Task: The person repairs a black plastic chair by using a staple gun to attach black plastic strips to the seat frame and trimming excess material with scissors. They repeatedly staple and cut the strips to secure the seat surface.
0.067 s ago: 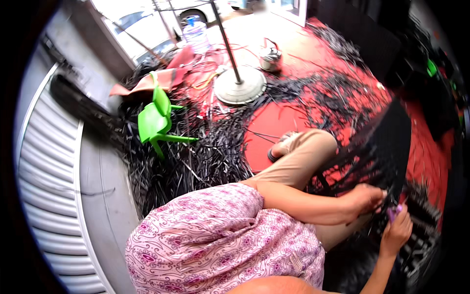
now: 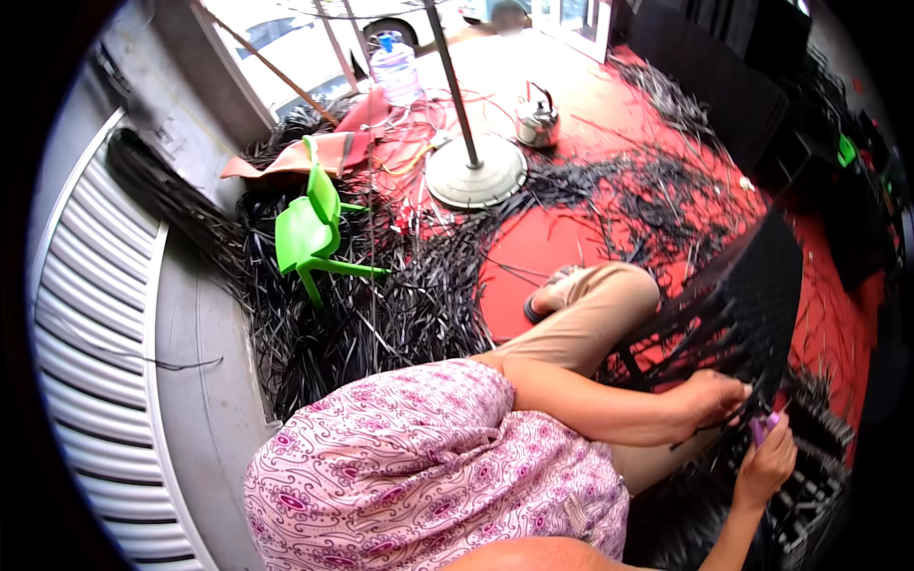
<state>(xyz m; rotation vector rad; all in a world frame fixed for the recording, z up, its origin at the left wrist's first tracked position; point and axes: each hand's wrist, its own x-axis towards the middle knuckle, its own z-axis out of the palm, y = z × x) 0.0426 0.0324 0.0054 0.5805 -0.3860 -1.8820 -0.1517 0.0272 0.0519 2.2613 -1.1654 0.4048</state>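
A dark woven panel of black strips [image 2: 762, 276] stands tilted at the right, with loose strip ends along its lower left side. At its lower edge, my left hand [image 2: 712, 395] is closed, fingertips pinching the strips. My right hand [image 2: 769, 466] grips a small purple-handled tool [image 2: 764, 426] just below and to the right of the left fingers. The tool's thin tip points toward the panel; its exact kind is too small to make out. My bent leg in tan trousers [image 2: 581, 309] lies beside the panel.
Heaps of loose black strips [image 2: 381, 324] cover much of the red floor [image 2: 533, 247]. Beyond them stand a green child's chair [image 2: 309, 228], a pole on a round base [image 2: 476, 176], a metal kettle [image 2: 538, 124] and a large water bottle [image 2: 395, 71]. A black crate-like lattice [image 2: 809, 476] lies by my right hand.
The whole view has shifted slightly, so the chair and pole sit a little lower and farther right. My right hand and the purple tool have moved slightly down and left.
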